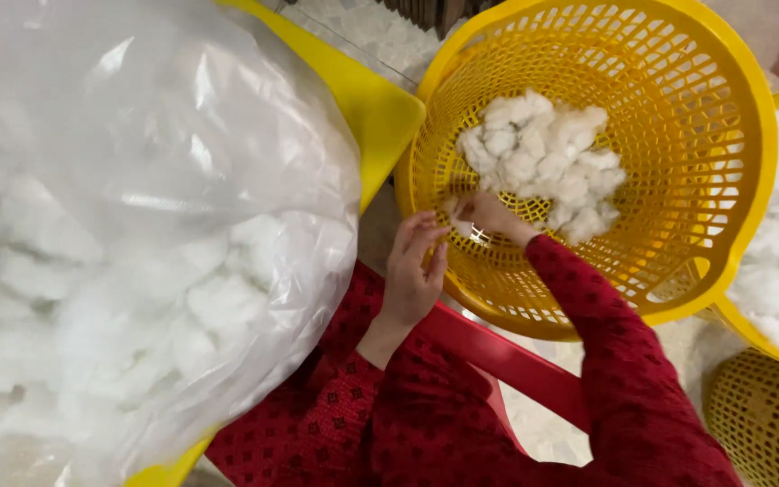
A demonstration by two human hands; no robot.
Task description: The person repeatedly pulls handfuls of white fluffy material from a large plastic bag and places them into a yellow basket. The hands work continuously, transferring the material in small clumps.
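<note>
Right hand (489,216) pinches a small white tuft (452,206) at the inner wall of the round yellow basket (732,180) | left hand (415,271) half-curled, empty, just outside the rim | cotton pile (543,167) inside basket | clear bag of cotton (137,234) left | red sleeves (606,343) below

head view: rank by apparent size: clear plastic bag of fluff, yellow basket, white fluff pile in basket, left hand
1. clear plastic bag, though nearest the camera, which inflates it
2. yellow basket
3. white fluff pile
4. left hand
</note>
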